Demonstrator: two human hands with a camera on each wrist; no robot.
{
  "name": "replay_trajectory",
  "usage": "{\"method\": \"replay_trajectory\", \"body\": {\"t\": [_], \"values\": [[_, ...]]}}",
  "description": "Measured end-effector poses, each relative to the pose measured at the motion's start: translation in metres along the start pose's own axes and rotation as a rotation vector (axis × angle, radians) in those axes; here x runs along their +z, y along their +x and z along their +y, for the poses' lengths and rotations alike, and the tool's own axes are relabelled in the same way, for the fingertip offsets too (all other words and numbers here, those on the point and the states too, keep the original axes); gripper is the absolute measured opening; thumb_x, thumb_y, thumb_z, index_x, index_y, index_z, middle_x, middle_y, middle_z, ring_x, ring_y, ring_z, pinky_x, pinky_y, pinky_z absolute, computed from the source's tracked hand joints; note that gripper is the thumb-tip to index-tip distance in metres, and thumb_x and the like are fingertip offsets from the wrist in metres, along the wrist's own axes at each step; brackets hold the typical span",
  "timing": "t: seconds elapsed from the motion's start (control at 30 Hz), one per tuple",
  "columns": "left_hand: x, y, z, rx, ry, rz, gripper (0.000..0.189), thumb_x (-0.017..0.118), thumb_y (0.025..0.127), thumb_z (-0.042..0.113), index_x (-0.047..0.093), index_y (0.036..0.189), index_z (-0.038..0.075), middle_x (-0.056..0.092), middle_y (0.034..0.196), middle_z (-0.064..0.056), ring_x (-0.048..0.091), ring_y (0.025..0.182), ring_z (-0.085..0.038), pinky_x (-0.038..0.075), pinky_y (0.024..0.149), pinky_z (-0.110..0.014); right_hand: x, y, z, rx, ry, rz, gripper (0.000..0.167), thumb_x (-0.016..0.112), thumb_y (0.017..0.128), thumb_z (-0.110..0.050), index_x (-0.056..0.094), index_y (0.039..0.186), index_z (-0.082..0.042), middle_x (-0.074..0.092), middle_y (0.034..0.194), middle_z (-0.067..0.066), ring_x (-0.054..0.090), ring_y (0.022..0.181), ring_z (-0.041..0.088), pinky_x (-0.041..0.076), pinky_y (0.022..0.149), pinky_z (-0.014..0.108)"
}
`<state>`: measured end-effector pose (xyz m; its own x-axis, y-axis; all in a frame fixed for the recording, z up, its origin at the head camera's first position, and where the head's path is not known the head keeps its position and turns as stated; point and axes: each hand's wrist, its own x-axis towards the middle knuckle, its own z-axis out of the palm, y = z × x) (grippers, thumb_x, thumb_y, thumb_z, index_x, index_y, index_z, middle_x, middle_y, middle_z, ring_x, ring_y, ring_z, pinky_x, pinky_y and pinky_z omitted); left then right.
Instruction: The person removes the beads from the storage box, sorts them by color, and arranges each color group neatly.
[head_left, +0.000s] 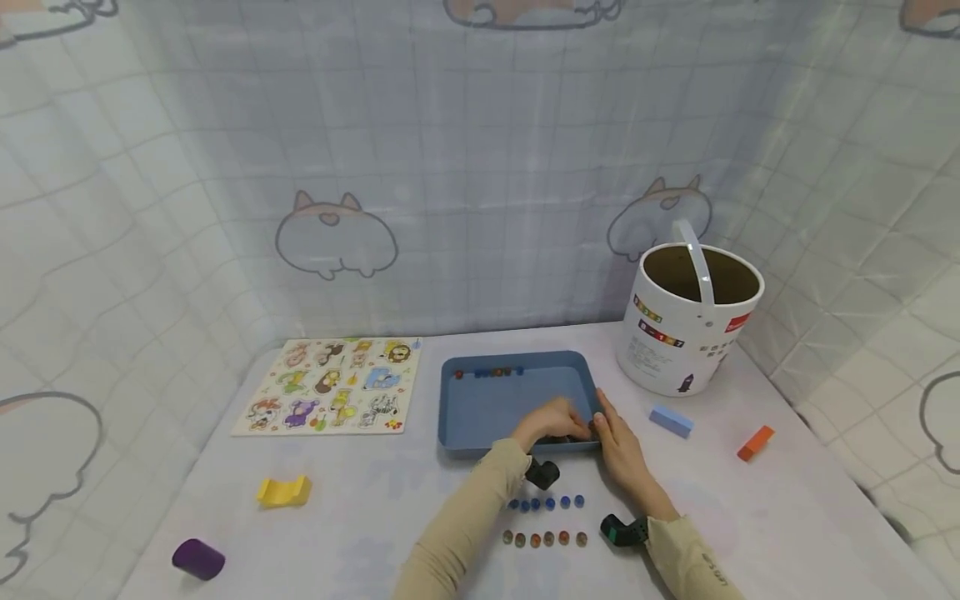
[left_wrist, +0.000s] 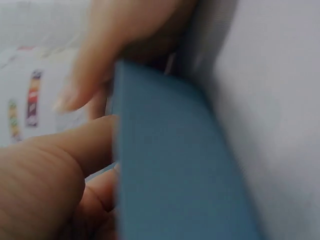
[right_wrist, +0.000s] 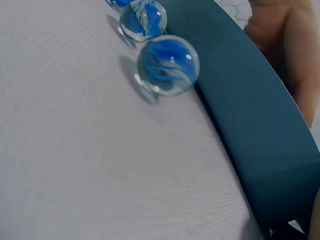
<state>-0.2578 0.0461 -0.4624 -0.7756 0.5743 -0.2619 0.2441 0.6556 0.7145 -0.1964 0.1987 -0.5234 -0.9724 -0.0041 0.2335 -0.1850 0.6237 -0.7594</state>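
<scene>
A shallow blue tray [head_left: 517,396] lies on the table. My left hand [head_left: 555,419] reaches over its near wall, fingers bent down into the near right corner; what lies under the fingertips is hidden. At the right end of the tray, my right hand [head_left: 622,446] rests against the outer wall with extended fingers, its thumb over the corner near a dark marble. Several marbles [head_left: 495,372] line the tray's far wall. In the left wrist view, the tray wall [left_wrist: 170,155] hides the left fingertips. In the right wrist view, blue swirled glass marbles [right_wrist: 168,65] appear beside the tray wall.
Nearer me lie a row of blue marbles [head_left: 550,503] and a row of reddish ones [head_left: 549,537]. A white bucket [head_left: 667,350], a light blue block [head_left: 671,421] and an orange block [head_left: 755,442] stand right. Left are an animal puzzle board [head_left: 330,387], a yellow block [head_left: 283,492] and a purple cylinder [head_left: 198,558].
</scene>
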Motion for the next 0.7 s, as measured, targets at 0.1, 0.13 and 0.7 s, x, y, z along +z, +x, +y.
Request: {"method": "replay_trajectory", "body": {"t": [0.1, 0.13, 0.7], "values": [[-0.012, -0.008, -0.009, -0.005, -0.137, -0.004, 0.019, 0.067, 0.091, 0.019, 0.077, 0.099, 0.004, 0.074, 0.084, -0.006, 0.051, 0.055, -0.008, 0.038, 0.051, -0.020, 0.002, 0.000, 0.000, 0.001, 0.003, -0.005, 0.051, 0.032, 0.107, -0.030, 0.027, 0.153, -0.009, 0.060, 0.124, 0.027, 0.056, 0.116, 0.044, 0.039, 0.099, 0.061], [-0.018, -0.011, -0.011, -0.010, -0.184, -0.009, 0.021, 0.066, 0.092, 0.021, 0.076, 0.104, 0.006, 0.074, 0.090, -0.007, 0.052, 0.057, -0.009, 0.037, 0.052, -0.021, 0.002, 0.000, 0.000, 0.002, 0.004, -0.001, 0.051, 0.032, 0.107, -0.030, 0.027, 0.153, -0.009, 0.061, 0.123, 0.026, 0.057, 0.115, 0.043, 0.039, 0.098, 0.061], [-0.074, -0.095, -0.045, 0.066, -0.445, 0.004, 0.026, 0.058, 0.098, 0.023, 0.067, 0.112, 0.002, 0.070, 0.090, -0.005, 0.042, 0.062, -0.013, 0.034, 0.063, -0.031, 0.002, 0.000, -0.002, 0.027, -0.007, -0.004, 0.050, 0.030, 0.107, -0.030, 0.027, 0.153, -0.010, 0.066, 0.100, 0.019, 0.060, 0.098, 0.034, 0.042, 0.093, 0.055]]}}
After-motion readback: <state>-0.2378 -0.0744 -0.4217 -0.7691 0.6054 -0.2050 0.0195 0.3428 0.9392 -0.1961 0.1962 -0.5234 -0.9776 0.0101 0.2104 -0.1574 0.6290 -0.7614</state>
